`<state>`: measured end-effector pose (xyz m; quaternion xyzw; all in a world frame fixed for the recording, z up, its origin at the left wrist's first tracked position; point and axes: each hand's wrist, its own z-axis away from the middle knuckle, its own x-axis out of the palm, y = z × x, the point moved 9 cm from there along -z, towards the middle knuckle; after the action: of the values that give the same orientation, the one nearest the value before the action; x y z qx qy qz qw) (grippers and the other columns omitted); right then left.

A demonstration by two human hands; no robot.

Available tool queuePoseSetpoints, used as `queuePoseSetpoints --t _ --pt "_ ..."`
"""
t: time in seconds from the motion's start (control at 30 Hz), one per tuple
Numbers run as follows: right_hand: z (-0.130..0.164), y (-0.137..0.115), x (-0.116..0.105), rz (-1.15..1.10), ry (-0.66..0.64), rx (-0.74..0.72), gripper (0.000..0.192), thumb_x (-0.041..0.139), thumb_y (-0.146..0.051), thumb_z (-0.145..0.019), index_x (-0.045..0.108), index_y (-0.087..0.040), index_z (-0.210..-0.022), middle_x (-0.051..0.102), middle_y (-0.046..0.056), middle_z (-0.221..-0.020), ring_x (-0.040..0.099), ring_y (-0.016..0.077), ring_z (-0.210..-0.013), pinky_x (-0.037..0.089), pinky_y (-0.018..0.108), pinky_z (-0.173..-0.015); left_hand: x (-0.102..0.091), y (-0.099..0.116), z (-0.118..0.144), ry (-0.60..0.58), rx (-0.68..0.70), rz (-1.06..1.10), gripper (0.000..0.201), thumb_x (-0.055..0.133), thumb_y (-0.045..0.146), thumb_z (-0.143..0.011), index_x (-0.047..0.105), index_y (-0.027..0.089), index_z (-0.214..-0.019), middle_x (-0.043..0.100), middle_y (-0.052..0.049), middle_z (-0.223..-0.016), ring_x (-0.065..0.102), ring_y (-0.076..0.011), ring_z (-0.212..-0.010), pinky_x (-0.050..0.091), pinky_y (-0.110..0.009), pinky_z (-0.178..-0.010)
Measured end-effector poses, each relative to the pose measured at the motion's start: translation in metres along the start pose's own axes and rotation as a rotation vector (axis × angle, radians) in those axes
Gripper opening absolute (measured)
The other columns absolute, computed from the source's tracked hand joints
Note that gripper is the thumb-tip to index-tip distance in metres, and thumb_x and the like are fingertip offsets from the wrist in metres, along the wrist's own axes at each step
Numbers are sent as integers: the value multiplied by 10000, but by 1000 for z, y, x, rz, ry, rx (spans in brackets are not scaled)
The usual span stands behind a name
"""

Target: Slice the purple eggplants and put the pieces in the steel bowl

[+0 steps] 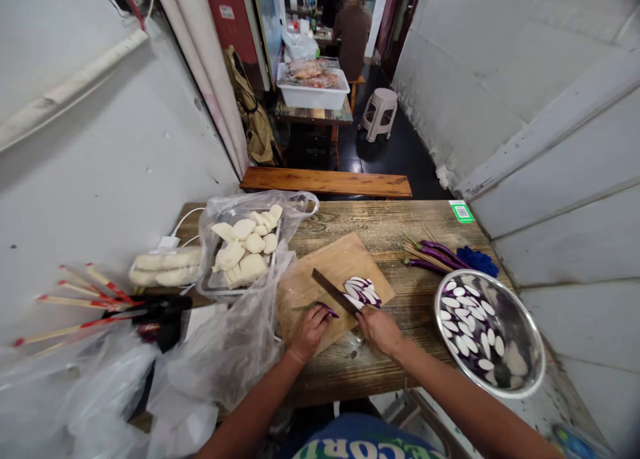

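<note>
Both arms are bare to the elbow, the left hand (310,331) and right hand (380,330) ungloved. At 6 o'clock, a blue shirt (360,442) with white-green lettering.

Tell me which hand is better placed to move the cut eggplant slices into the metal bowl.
Right, probably. The right hand lies next to the slices on the cutting board, and the metal bowl sits on that side, though it grips the knife. The left hand pins the eggplant stub, farther away.
</note>
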<state>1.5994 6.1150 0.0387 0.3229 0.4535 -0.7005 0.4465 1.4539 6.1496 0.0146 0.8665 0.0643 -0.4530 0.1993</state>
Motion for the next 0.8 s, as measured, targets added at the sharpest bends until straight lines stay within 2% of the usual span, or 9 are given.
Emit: queuePoseSetpoints --t 0.17,0.3,0.4,0.57,0.67,0.8 --pt "19 7 -12 -4 8 -3 322 280 -284 -931 552 -113 -918 647 118 -856 626 208 -770 405 269 -647 -5 4 -2 24 15 -71 178 478 140 -864 607 148 -986 574 -91 -1100 459 -228 -1090 466 -419 -862" --pt "39 2 -6 -56 -29 19 322 276 -259 -927 561 -111 -904 653 117 -841 628 204 -761 405 267 -661 -11 3 -8 28 -12 -81 147 499 142 -853 627 165 -921 598 -64 -1044 484 -225 -1041 438 -446 -870" --pt "48 3 -1 -101 -23 47 332 263 -247 -926 564 -108 -933 658 113 -846 633 205 -746 407 268 -649 -14 1 -12 17 -26 -21 183 461 173 -879 632 168 -944 615 -59 -991 495 -206 -1022 423 -440 -897" --pt "47 7 0 -116 -39 45 319 276 -248 -923 563 -112 -938 659 105 -848 635 206 -752 409 266 -648 -10 -13 -8 13 -106 54 245 423 196 -897 615 175 -1047 599 -76 -989 511 -192 -989 453 -400 -863" --pt "44 6 -5 -104 -47 33 319 278 -251 -922 561 -105 -939 656 109 -849 633 210 -758 410 268 -649 -2 -23 -4 5 -154 4 295 451 144 -873 568 154 -1142 555 -108 -1096 490 -204 -1027 463 -391 -866" --pt "45 8 -11 -93 -21 35 329 267 -261 -926 560 -112 -913 652 105 -830 629 213 -746 409 277 -648 3 -24 -4 -47 -146 -82 322 472 125 -855 547 152 -1167 532 -101 -1173 438 -230 -1113 424 -439 -949"
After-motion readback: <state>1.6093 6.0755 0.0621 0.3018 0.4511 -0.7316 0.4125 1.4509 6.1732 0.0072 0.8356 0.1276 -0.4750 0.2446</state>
